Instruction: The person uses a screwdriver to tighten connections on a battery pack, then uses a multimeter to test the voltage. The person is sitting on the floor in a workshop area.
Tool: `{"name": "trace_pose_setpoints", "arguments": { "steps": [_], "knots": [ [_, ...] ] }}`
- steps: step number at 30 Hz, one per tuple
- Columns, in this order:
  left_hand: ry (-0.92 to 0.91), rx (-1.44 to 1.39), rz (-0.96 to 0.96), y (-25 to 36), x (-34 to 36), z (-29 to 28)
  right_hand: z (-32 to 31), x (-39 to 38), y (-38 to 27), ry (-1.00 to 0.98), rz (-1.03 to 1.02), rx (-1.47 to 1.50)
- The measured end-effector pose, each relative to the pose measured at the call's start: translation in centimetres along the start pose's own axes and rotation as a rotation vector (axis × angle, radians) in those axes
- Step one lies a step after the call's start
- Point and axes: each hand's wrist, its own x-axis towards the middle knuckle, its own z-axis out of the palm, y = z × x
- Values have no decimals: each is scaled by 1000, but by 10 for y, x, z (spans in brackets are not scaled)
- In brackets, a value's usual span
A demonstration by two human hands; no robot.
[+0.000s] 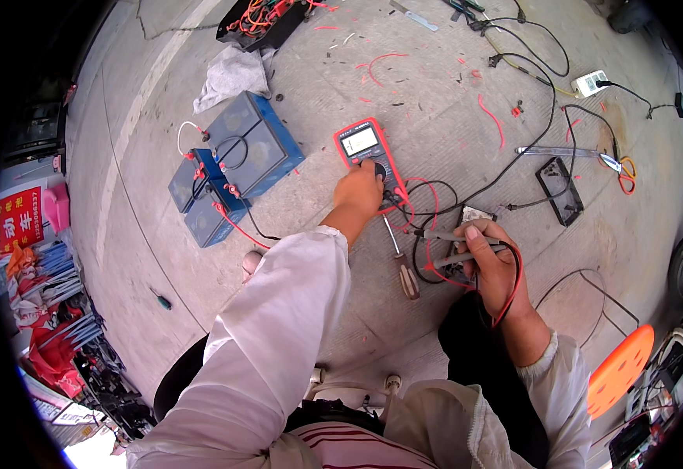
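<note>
A red and dark grey multimeter (361, 140) lies on the concrete floor, its display lit. My left hand (359, 189) reaches down to it, fingers closed at the round black dial (380, 169). In my right hand (491, 266) are two test probes (457, 237), held side by side with their tips pointing left. Their red and black leads loop around the hand and back towards the meter. Below the probes, partly hidden, is a small open device (478, 213). A screwdriver (406, 273) lies between my hands.
Blue-sided batteries (259, 144) wired together stand at left, near a grey cloth (234, 76). A black box of wires (267, 27) is beyond. At right lie a black casing (560, 190), scissors (624, 172), a power strip (589, 83) and cables. An orange stool seat (621, 371) is nearer.
</note>
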Motion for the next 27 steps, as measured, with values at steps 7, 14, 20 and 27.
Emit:
{"name": "trace_pose_setpoints", "arguments": {
  "steps": [7, 14, 20, 27],
  "knots": [
    [-50, 52, 111, -7, 4, -2, -9, -5, -1, -3, 39, 18],
    [-15, 24, 174, -19, 7, 1, -8, -7, 4, 36, 34, 32],
    [52, 18, 121, -19, 3, 5, -10, -8, 10, 38, 40, 50],
    [90, 33, 60, -6, 3, 10, -11, -11, 10, 33, 47, 59]
  ]
}}
